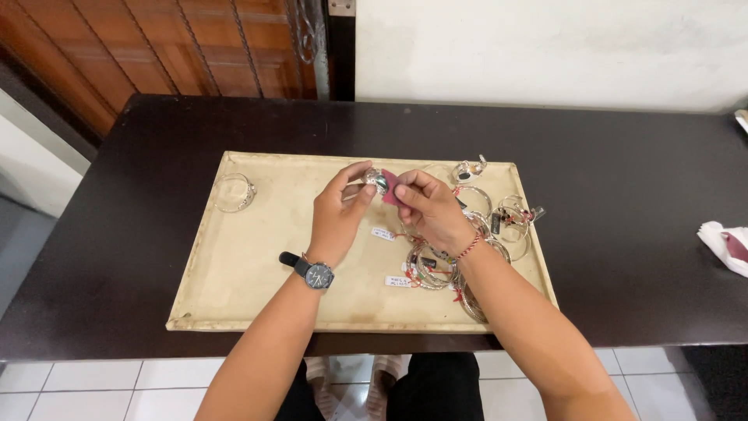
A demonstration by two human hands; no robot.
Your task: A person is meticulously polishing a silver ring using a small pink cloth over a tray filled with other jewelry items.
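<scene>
Your left hand [340,212] pinches a small silver ring w/ dark stone [376,181] at the fingertips, above the beige tray [234,257]. Right hand [427,206] pinches a small pink cloth [389,189], touching the ring's right side. Silver bangles w/ tags [436,265] lie below-right.

A cream tray [234,265] lies on a dark brown table [639,234], carrying silver bangles [428,269]; the cloth [389,189] is dark pink.

White cloth [726,246] on dark table [631,195]
</scene>
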